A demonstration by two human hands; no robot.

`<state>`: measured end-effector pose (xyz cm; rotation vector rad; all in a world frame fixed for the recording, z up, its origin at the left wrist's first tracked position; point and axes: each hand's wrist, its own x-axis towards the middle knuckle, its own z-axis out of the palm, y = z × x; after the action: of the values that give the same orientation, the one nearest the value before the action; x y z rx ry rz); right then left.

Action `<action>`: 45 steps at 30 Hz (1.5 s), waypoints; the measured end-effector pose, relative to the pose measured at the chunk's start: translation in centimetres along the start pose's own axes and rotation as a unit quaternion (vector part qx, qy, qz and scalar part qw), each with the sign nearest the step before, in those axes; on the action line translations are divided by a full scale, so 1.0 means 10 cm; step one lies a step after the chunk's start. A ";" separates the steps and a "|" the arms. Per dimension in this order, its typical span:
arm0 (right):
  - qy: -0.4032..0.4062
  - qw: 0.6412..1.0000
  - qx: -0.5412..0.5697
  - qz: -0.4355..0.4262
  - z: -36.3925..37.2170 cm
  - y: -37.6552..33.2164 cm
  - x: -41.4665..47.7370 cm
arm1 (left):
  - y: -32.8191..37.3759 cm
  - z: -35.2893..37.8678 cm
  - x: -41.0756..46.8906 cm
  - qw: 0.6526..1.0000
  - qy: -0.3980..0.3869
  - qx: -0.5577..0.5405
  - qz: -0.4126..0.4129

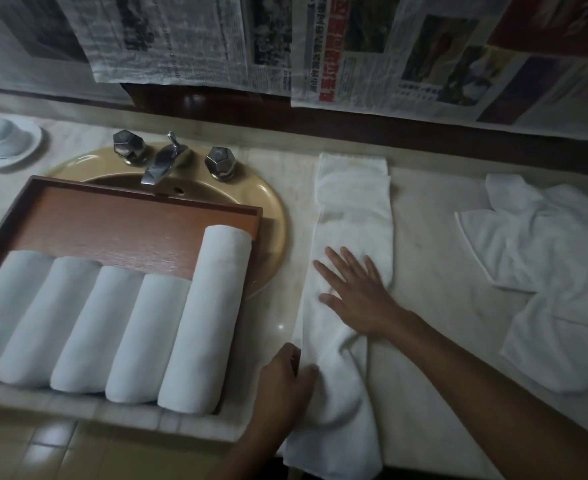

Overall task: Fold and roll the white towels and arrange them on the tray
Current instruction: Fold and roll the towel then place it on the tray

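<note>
A wooden tray (140, 216) lies over the sink and holds several rolled white towels (119, 330) side by side. Right of it, a white towel (354, 209) folded into a long strip runs from the wall side across the counter, its near end hanging over the front edge. My right hand (358, 292) rests flat on the middle of the strip, fingers spread. My left hand (285, 379) pinches the strip's left edge near the counter front, thumb on top of the cloth.
A loose pile of unfolded white towels (559, 271) lies on the counter at the right. A tan sink (271, 209) with a chrome tap (162, 161) sits under the tray. A white dish (5, 140) stands at the back left. Newspaper (424, 57) covers the wall.
</note>
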<state>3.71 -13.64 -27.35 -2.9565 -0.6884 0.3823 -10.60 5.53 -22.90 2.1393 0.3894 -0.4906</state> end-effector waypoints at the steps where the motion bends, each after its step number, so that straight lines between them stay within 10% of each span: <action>1: 0.002 1.000 0.000 0.002 0.01 0.02 0.01 | -0.02 0.00 -0.03 1.000 -0.006 -0.018 -0.004; 9: 0.005 1.000 -0.014 0.002 0.03 0.07 0.05 | -0.40 -0.05 -0.59 0.985 0.017 -0.156 -0.070; 17: -0.040 0.999 0.000 0.028 -0.07 -0.01 0.09 | -0.62 0.12 -0.72 0.986 0.147 -0.013 -0.074; 25: 0.215 0.933 0.273 0.090 -0.15 -0.62 -1.23 | -0.57 0.06 -0.69 0.982 0.145 0.111 -0.046; 32: -0.129 0.896 0.363 0.220 0.33 -0.97 -2.68 | -0.57 0.05 -0.66 0.984 0.136 0.114 -0.030; 42: 0.018 0.753 0.555 0.352 0.77 -1.36 -2.70 | -0.60 -0.04 -0.65 0.992 0.074 0.098 0.014; 45: 0.023 0.565 0.733 0.377 0.78 -1.47 -2.83 | -0.72 -0.07 -0.89 0.995 0.093 0.005 0.021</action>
<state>-29.13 -12.85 -26.59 -1.3496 0.7360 0.5127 -21.49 9.29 -23.31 2.2053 0.4448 -0.2701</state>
